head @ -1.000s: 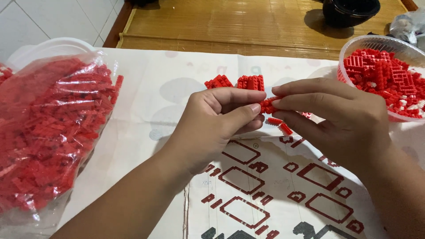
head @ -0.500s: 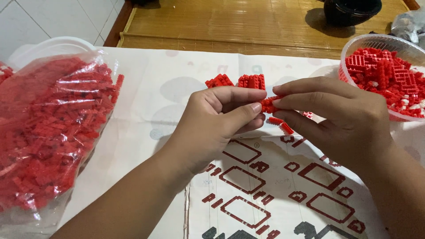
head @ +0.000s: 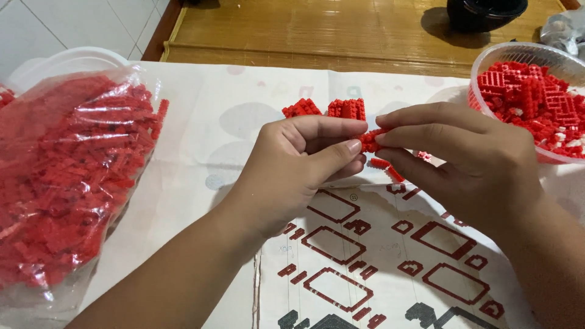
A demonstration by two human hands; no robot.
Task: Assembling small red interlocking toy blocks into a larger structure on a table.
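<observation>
My left hand and my right hand meet above the table, both pinching a small red brick piece between fingertips and thumbs. Just beyond the fingers, two little built clusters of red bricks rest on the pale cloth. A few loose red bricks lie under my right fingers. Beneath both hands is a printed instruction sheet with dark red brick outlines.
A big clear plastic bag of red bricks fills the left side, over a white tub. A clear round bowl of red brick assemblies stands at the right. Behind lie a wooden mat and a black bowl.
</observation>
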